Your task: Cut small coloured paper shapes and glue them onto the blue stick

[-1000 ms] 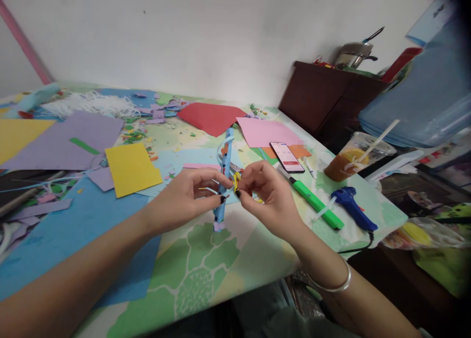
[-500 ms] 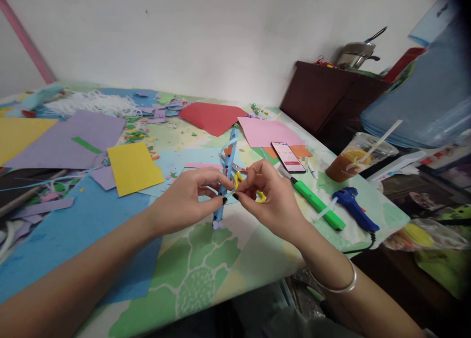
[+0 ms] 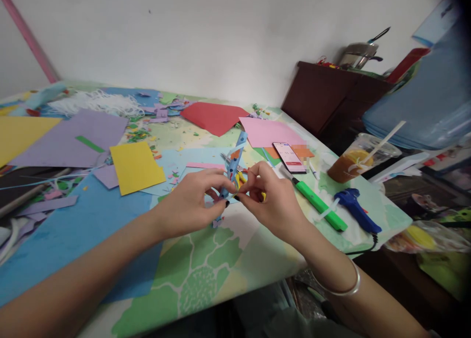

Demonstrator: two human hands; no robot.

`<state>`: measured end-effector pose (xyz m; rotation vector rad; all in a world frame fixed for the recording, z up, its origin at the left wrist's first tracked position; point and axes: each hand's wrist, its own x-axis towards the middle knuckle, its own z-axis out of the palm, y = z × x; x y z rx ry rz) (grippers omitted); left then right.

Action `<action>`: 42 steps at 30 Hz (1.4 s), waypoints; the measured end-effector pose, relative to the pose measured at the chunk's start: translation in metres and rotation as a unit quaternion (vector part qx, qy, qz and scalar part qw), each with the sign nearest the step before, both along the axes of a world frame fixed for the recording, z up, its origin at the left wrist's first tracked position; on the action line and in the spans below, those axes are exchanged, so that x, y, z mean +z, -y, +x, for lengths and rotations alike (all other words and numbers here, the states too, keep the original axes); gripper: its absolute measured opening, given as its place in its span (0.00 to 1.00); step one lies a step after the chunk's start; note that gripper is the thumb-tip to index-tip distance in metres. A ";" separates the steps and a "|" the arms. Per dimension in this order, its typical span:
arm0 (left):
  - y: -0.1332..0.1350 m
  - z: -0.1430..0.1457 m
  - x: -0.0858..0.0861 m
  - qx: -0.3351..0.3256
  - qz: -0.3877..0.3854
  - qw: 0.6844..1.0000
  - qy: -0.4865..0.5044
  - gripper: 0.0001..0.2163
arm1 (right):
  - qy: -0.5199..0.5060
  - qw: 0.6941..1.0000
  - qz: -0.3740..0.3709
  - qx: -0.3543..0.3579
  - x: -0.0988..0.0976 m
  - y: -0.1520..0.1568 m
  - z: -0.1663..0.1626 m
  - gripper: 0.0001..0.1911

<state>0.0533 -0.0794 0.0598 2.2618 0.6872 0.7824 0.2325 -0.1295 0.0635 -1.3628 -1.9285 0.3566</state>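
Observation:
My left hand [image 3: 195, 200] is closed around a long blue paper stick [image 3: 232, 162] dotted with small coloured bits, holding it tilted up and to the right above the table. My right hand [image 3: 272, 195] pinches a small yellow paper piece [image 3: 240, 178] against the stick, fingertips touching those of my left hand. Both hands hover over the patterned green tablecloth [image 3: 198, 274] near the table's front edge. The stick's lower end is hidden behind my left fingers.
Coloured sheets lie around: yellow [image 3: 135, 165], purple [image 3: 69, 141], red [image 3: 213, 116], pink [image 3: 268, 131], blue [image 3: 69, 230]. A phone [image 3: 290, 156], green marker [image 3: 316, 200], blue glue gun [image 3: 355, 210] and iced drink cup [image 3: 353, 159] sit to the right. A dark cabinet [image 3: 331, 97] stands beyond.
The blue stick has tilted further to the right. Both hands have drawn closer together, and the yellow piece is now pressed against the stick.

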 end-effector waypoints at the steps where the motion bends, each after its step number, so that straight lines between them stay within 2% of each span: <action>1: 0.000 0.000 0.000 0.001 0.012 1.000 -0.006 0.14 | 0.006 1.000 0.004 -0.003 -0.001 0.000 0.000 0.16; 6: 0.002 0.001 -0.001 0.004 0.049 0.999 -0.023 0.13 | 0.033 0.999 0.016 -0.004 -0.004 0.000 0.000 0.17; 16: 0.001 0.001 -0.001 -0.007 0.064 0.997 -0.037 0.12 | 0.074 0.997 0.030 -0.016 -0.004 0.000 -0.002 0.16; 20: 0.000 0.002 -0.001 -0.002 0.033 0.999 -0.022 0.12 | 0.071 0.997 0.025 -0.009 -0.001 0.001 -0.002 0.15; 25: -0.003 0.001 -0.001 0.029 -0.062 0.998 0.018 0.10 | 0.064 0.997 0.050 -0.017 0.005 0.006 0.002 0.10; 28: -0.003 0.000 0.001 0.040 -0.127 0.990 0.046 0.07 | 0.016 0.998 0.046 -0.042 0.005 0.007 0.005 0.06; 31: -0.002 0.001 0.004 0.036 -0.184 0.979 0.074 0.04 | -0.080 0.996 -0.036 -0.027 -0.002 0.005 0.006 0.02; 33: -0.002 0.001 0.005 0.030 -0.207 0.974 0.084 0.04 | -0.152 0.983 -0.102 0.000 -0.007 0.003 0.005 0.02; 36: -0.001 0.001 0.006 0.018 -0.228 0.969 0.089 0.04 | -0.245 0.955 -0.163 0.028 -0.012 0.000 0.000 0.04; 42: -0.001 0.000 0.006 0.001 -0.233 0.967 0.099 0.03 | -0.336 0.920 -0.196 0.041 -0.010 0.001 -0.007 0.03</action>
